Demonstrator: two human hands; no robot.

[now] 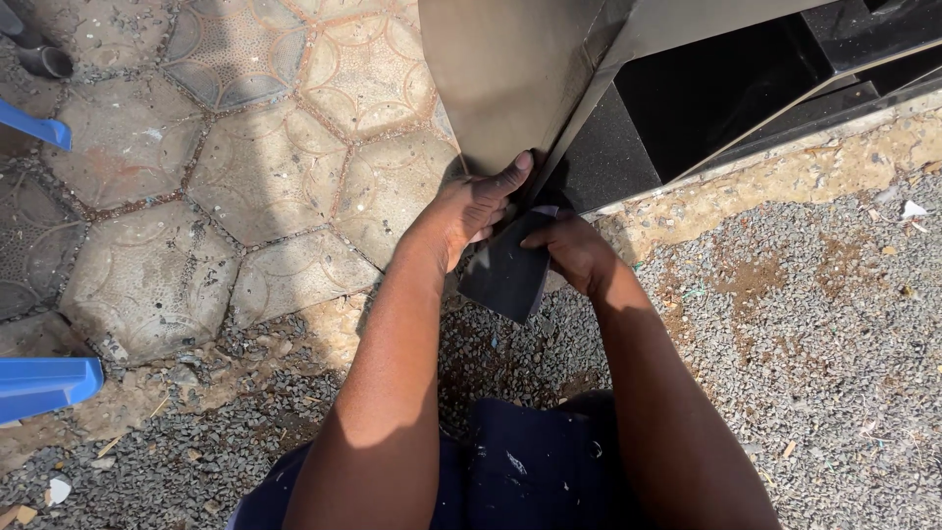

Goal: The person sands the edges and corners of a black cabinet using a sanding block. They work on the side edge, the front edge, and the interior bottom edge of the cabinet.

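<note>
While both hands pinch the same dark sheet (506,270), fingers sit closed on it: left hand (469,211) has its thumb pressed up against the lower corner of the metal panel (510,83), other fingers curled under; right hand (577,250) is clamped on the sheet's right edge. Sheet looks like sandpaper or an abrasive pad, can't tell which. It hangs folded between the hands, its lower corner pointing to 6 o'clock, its upper part tucked at the panel's bottom edge.

Panel runs off to 12 o'clock, dull grey, bent along a crease. Black frame (726,88) at 2 o'clock. Hexagonal paving (245,167) from 9 to 11 o'clock, gravel (814,324) from 3 to 5 o'clock, blue plastic pieces (44,383) at 8 o'clock.

Judgement: step in hand is seating the sheet on the panel corner, likely for rubbing it down. Next move calls for firm thumb pressure and a steady grip so the sheet doesn't slip off the edge.
</note>
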